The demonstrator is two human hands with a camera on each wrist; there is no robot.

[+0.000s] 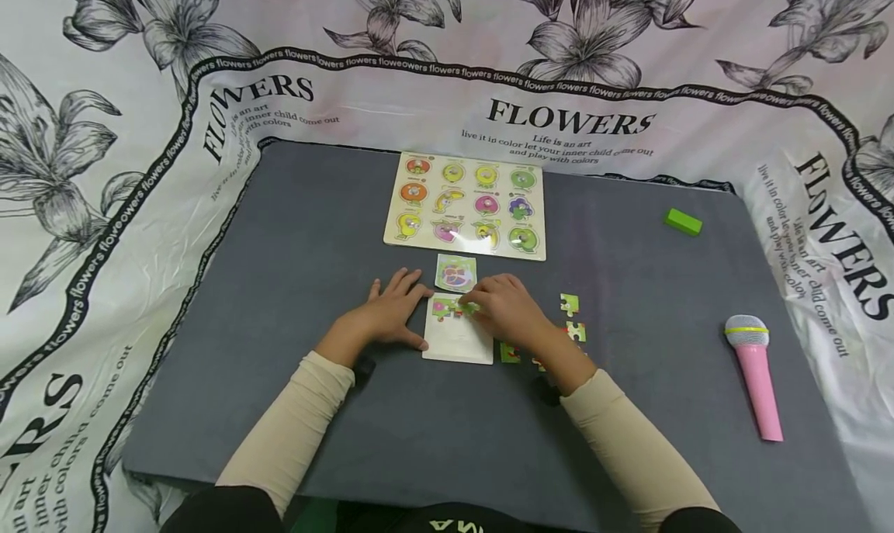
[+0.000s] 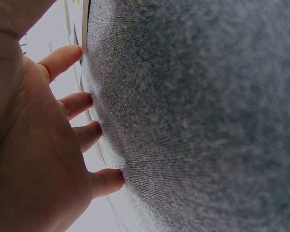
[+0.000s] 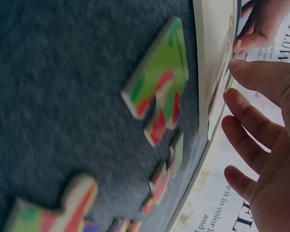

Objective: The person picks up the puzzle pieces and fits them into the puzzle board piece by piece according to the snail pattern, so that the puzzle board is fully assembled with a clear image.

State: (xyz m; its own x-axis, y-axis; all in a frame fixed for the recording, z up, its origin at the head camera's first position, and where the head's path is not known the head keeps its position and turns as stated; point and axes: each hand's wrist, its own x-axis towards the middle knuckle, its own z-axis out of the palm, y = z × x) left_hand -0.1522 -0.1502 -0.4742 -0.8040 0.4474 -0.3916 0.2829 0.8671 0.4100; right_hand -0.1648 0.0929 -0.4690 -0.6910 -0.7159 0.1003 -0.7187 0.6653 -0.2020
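Note:
A small white puzzle tray (image 1: pixel 457 343) lies on the grey table, with green and red jigsaw pieces (image 1: pixel 441 308) along its far edge. My left hand (image 1: pixel 387 312) has its fingers spread, fingertips and thumb at the tray's left side. Over the tray's far right corner, my right hand (image 1: pixel 508 312) pinches a green jigsaw piece between thumb and index finger. In the right wrist view that piece (image 3: pixel 228 83) shows edge-on, the other fingers apart from it. Loose jigsaw pieces (image 1: pixel 569 305) lie right of the tray, one partly hidden under the right wrist.
A square picture card (image 1: pixel 456 273) sits just beyond the tray. Behind it lies a fruit puzzle board (image 1: pixel 464 207). Toward the right are a green block (image 1: pixel 683 222) and a pink toy microphone (image 1: pixel 760 385). A flower-printed cloth (image 1: pixel 391 98) surrounds the grey surface.

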